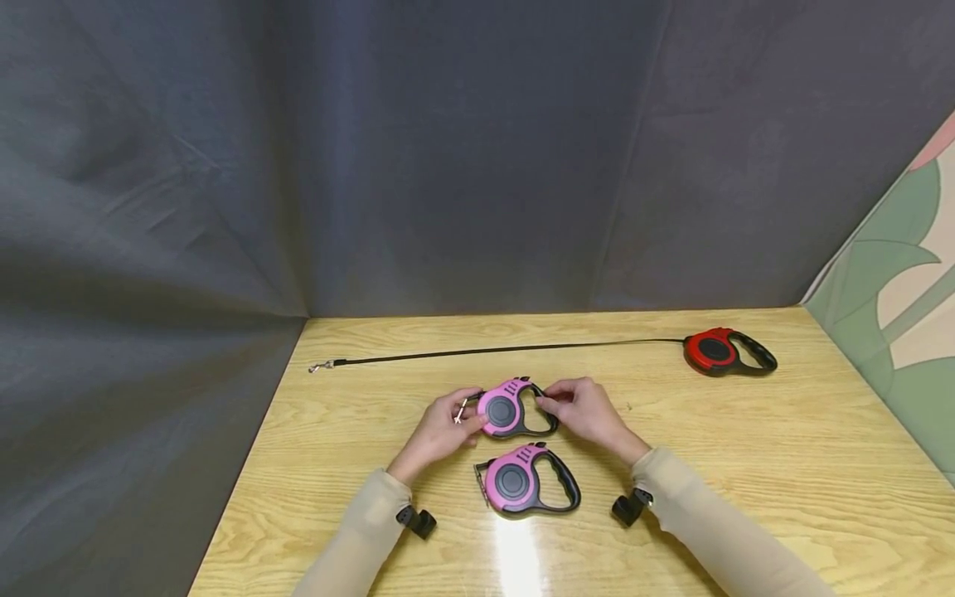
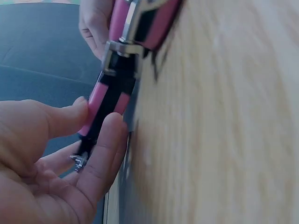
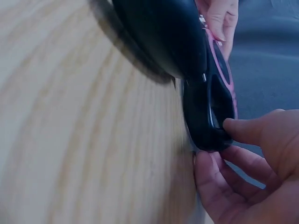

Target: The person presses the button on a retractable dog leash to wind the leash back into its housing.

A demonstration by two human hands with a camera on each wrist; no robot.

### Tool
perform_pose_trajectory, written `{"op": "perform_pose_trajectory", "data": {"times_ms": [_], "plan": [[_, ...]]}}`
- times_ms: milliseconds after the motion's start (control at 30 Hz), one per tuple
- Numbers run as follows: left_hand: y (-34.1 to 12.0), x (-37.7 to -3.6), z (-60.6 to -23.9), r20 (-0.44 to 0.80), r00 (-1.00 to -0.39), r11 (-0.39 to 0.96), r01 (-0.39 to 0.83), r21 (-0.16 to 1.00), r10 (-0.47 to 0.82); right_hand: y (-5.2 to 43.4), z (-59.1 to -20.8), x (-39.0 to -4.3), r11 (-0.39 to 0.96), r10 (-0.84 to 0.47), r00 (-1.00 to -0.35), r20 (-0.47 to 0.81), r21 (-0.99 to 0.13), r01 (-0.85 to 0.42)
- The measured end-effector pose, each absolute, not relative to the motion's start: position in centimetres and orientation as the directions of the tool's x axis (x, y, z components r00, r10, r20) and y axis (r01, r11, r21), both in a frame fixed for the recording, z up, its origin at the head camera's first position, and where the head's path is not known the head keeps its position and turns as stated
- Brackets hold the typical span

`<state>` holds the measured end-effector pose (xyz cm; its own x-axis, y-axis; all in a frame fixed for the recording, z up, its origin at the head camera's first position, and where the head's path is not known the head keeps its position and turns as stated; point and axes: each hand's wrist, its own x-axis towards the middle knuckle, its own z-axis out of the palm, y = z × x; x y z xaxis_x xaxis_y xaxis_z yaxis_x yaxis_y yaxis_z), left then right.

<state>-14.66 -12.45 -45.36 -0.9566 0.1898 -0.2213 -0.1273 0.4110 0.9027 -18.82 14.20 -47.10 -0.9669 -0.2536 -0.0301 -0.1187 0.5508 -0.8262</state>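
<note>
A pink and black retractable dog leash (image 1: 501, 410) lies between both hands. My left hand (image 1: 440, 427) pinches the pink casing by its cord end, thumb on one face and fingers on the other. Its small metal clip (image 2: 78, 161) hangs beside the left fingers. At the other end, my right hand (image 1: 585, 408) pinches the black handle (image 3: 208, 135) between thumb and fingers. A second pink retractable leash (image 1: 513, 481) rests on the table just nearer the body, its handle pointing right and its metal clip at the left.
A red retractable leash (image 1: 710, 351) lies toward the back right of the wooden table (image 1: 746, 464). Its black cord (image 1: 477, 351) stretches left across the back, ending in a metal clip (image 1: 322, 366). Dark cloth (image 1: 477, 166) hangs behind and to the left.
</note>
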Motion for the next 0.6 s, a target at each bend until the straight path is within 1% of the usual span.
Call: {"op": "perform_pose_trajectory", "data": {"times_ms": [200, 433, 600], "plan": [[-12.62, -14.40, -45.57, -0.169, -0.969, 0.528, -0.049, 0.848, 0.181, 14.15, -47.22, -18.59, 0.579, -0.250, -0.966, -0.060, -0.809, -0.099], [-12.81, -14.57, -45.37, -0.083, -0.982, 0.696, 0.060, 0.716, 0.170, 14.03, -46.99, -18.56, 0.610, -0.256, -0.964, -0.071, -0.786, -0.104], [-12.94, -14.62, -45.28, -0.058, -0.984, 0.743, 0.087, 0.663, 0.167, 13.95, -46.87, -18.55, 0.618, -0.256, -0.964, -0.079, -0.780, -0.100]]}}
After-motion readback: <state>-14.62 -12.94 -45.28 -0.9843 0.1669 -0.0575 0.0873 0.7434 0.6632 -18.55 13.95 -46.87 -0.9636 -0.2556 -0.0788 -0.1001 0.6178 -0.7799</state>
